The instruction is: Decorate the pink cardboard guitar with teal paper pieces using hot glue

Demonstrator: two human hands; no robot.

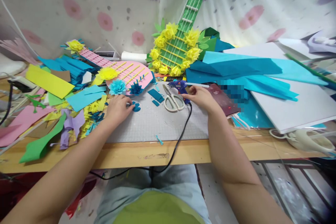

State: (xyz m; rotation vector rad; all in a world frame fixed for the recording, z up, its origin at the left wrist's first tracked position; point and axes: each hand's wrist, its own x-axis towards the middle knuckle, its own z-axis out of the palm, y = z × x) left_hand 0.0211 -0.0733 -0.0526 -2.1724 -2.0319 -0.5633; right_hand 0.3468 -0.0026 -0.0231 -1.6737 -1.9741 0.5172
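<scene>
My left hand rests on the grey cutting mat, fingers curled together over a dark teal paper piece. Small dark teal petals lie right beside its fingertips. My right hand has its fingers closed about the handle of a blue glue gun, which lies on the mat with a glue stick at its back end. White-handled scissors lie just left of that hand. Dark teal paper strips are on the mat between both hands.
A pink paper guitar with paper flowers lies behind my left hand. Further back stands a green paper guitar with yellow flowers. Paper scraps crowd the left; blue sheets and white boards fill the right. A black cord crosses the table edge.
</scene>
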